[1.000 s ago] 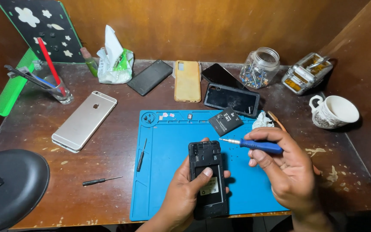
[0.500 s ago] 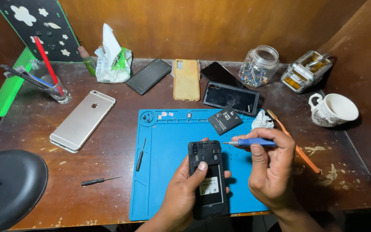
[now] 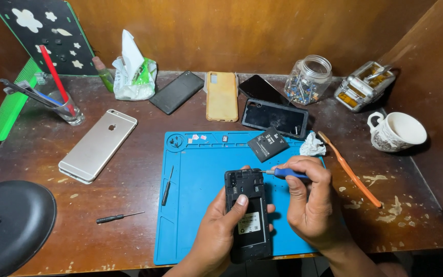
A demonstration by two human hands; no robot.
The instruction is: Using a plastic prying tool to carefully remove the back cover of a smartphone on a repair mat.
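A black phone point(image 3: 247, 213) with its back cover off lies on the blue work mat point(image 3: 196, 205). My left hand point(image 3: 216, 236) grips it from below, thumb pressed on its inner frame. My right hand point(image 3: 311, 202) holds a small blue-handled screwdriver point(image 3: 283, 173), its tip touching the phone's upper right corner. A loose black battery point(image 3: 267, 143) rests at the mat's far right, and several tiny parts point(image 3: 197, 137) lie along the mat's top edge.
A gold phone point(image 3: 98, 145), a dark phone point(image 3: 176, 92), a tan case point(image 3: 221, 96) and a black-cased phone point(image 3: 275, 117) lie behind. Also here: a jar point(image 3: 308, 79), a mug point(image 3: 398, 132), an orange toothbrush point(image 3: 349, 169), a black screwdriver point(image 3: 119, 217), a glass with tools point(image 3: 67, 107).
My right hand has swung the blue screwdriver in from the right, and its tip now meets the phone's upper right corner. My left hand keeps the phone still.
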